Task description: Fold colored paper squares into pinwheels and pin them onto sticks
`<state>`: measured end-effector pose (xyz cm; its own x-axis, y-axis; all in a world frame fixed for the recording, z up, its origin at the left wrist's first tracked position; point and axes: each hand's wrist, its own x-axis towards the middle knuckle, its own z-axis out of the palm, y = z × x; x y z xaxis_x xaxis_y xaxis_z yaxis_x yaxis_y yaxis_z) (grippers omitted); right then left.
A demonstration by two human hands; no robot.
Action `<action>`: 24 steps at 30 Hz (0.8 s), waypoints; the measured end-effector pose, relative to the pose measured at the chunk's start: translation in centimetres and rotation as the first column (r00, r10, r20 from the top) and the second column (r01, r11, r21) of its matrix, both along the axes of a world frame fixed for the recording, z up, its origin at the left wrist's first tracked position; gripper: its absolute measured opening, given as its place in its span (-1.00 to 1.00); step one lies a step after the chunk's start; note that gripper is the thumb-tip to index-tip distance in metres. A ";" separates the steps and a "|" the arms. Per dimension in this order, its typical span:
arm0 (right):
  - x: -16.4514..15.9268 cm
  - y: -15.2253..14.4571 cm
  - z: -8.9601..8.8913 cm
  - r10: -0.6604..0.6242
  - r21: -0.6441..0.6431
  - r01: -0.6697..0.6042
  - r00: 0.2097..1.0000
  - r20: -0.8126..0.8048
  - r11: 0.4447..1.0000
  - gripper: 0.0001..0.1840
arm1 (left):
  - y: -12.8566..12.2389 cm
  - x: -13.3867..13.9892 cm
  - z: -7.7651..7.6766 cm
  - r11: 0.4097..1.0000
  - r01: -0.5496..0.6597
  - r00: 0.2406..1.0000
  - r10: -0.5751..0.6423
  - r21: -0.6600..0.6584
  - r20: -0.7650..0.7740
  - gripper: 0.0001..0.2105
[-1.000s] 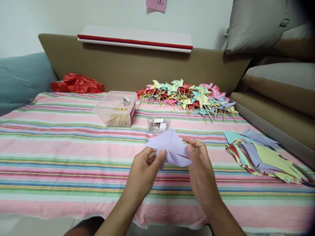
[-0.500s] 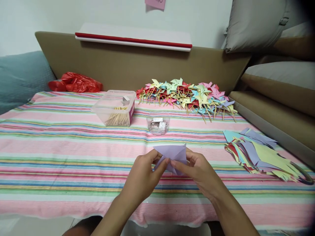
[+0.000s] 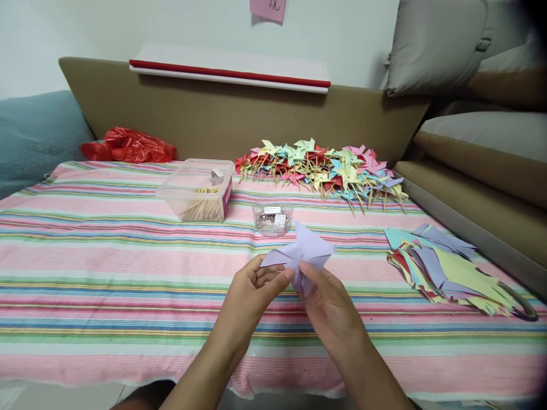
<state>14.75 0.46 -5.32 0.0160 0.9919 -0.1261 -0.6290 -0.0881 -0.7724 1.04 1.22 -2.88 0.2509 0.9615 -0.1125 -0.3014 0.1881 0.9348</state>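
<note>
A purple paper pinwheel (image 3: 314, 246), its points folded in to the centre, is held up above the striped cloth. My left hand (image 3: 252, 290) pinches its lower left side between thumb and fingers. With the thumb near the folded centre, my right hand (image 3: 331, 302) grips it from below right; some of its fingers are hidden behind the paper. Just beyond the pinwheel stands a small clear tub (image 3: 272, 221) of tiny metal pieces with white labels.
A clear plastic box (image 3: 194, 191) holds wooden sticks. Finished pinwheels on sticks (image 3: 325, 165) lie heaped at the back. Cut coloured papers (image 3: 444, 267) are piled at the right, with a dark curved handle (image 3: 523, 304) beside them. A red plastic bag (image 3: 137, 146) lies back left.
The purple paper has opened from a partly folded sheet into a pinwheel shape, tilted more upright. My right hand has shifted lower, its thumb now near the centre.
</note>
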 end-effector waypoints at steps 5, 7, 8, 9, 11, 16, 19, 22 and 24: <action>-1.5 -0.6 0.2 -0.046 -0.015 0.044 0.991 -0.126 0.999 -0.89 | -0.7 1.5 -0.6 0.985 -0.098 0.973 0.126 -0.145 0.195 -0.78; -1.8 -0.8 0.3 -0.039 -0.013 0.037 0.992 -0.118 0.999 -0.90 | -0.8 1.9 -0.7 0.975 -0.136 0.961 0.172 -0.174 0.215 -0.80; -1.8 -0.9 0.3 -0.036 -0.012 0.035 0.994 -0.104 0.999 -0.89 | -0.8 2.0 -0.7 0.974 -0.149 0.961 0.183 -0.171 0.207 -0.80; -1.9 -0.9 0.3 -0.038 -0.013 0.037 0.996 -0.085 0.999 -0.89 | -0.8 2.1 -0.7 0.974 -0.160 0.963 0.189 -0.159 0.190 -0.79; -1.9 -1.0 0.2 -0.049 -0.014 0.048 0.998 -0.049 0.999 -0.89 | -0.8 2.2 -0.6 0.975 -0.187 0.970 0.202 -0.118 0.136 -0.78; -2.1 -1.0 0.5 -0.034 -0.004 0.034 0.999 -0.010 0.999 -0.81 | -0.7 2.0 -0.6 0.969 -0.235 0.969 0.240 -0.081 0.054 -0.74; -2.2 -1.1 0.8 -0.057 0.032 0.056 0.998 0.021 0.998 -0.71 | -0.5 1.5 -0.7 0.964 -0.232 0.963 0.246 -0.127 0.110 -0.70; -1.7 -1.2 0.6 -0.164 0.122 0.141 0.965 0.203 0.982 -0.72 | 0.0 0.7 -0.5 0.953 -0.239 0.943 0.273 -0.185 0.190 -0.73; -1.0 -1.2 0.2 -0.325 0.313 0.193 0.829 0.455 0.930 -0.70 | 0.3 0.2 -0.2 0.943 -0.257 0.926 0.303 -0.209 0.226 -0.74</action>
